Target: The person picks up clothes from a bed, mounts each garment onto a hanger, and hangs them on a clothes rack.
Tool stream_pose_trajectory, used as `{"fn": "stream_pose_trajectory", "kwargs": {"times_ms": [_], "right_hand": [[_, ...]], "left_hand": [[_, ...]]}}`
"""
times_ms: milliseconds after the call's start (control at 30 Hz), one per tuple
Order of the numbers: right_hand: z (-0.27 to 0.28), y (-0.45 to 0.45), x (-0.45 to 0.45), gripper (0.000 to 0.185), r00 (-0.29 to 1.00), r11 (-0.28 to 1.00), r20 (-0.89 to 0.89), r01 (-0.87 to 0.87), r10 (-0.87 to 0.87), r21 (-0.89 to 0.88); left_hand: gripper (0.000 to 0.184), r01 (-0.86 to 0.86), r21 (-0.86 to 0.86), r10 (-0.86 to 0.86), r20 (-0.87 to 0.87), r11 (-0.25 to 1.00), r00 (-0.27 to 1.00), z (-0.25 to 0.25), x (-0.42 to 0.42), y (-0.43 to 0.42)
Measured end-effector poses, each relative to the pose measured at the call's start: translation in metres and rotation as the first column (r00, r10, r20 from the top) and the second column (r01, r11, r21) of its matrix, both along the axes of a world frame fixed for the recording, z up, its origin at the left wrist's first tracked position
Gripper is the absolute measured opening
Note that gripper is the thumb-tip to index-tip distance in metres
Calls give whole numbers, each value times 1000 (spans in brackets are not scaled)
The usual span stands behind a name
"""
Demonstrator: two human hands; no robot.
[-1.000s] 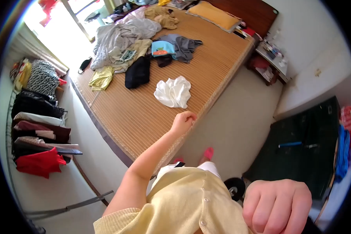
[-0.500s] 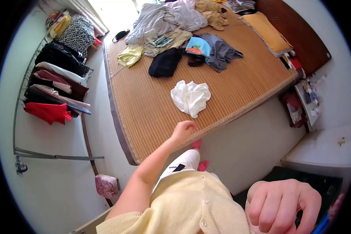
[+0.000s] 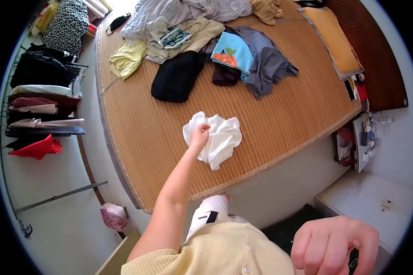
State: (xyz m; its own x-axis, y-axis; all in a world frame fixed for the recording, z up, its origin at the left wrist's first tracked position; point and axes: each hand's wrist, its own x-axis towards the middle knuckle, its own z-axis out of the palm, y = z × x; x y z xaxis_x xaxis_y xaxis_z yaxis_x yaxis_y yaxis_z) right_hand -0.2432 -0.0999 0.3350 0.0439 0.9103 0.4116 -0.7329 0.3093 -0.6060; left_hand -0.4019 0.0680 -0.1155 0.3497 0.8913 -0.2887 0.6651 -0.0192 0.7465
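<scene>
- Left hand (image 3: 199,136) is at white cloth (image 3: 224,137), toward bed's (image 3: 284,114) near edge; grip unclear.
- Cloth lies crumpled, not yet lifted.
- Right hand (image 3: 335,245) curls; contents hidden.

White cloth (image 3: 224,142), brown striped mat (image 3: 280,114), black garment (image 3: 178,77), light-blue cloth (image 3: 239,48) (orange-printed), orange pillow (image 3: 332,43)

Tan bed mat (image 3: 284,114), crumpled white cloth (image 3: 223,137), black bundle (image 3: 178,77), grey garment (image 3: 265,62), orange pillow (image 3: 331,40)

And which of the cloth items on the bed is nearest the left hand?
The crumpled white cloth: the left hand is over it. It lies by itself, while the black bundle and dark grey cloth lie farther off.
</scene>
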Motion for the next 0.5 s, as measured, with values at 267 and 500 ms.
{"fn": "stream_pose_trajectory", "kwargs": {"times_ms": [267, 500], "right_hand": [[-144, 106, 65, 25, 976, 874, 91, 217, -197, -434], [-453, 188, 129, 24, 387, 452, 755, 624, 529, -637]], "left_hand": [[15, -113, 356, 96, 65, 927, 993, -30, 70, 188], [17, -201, 454, 197, 55, 868, 979, -23, 75, 265]]}}
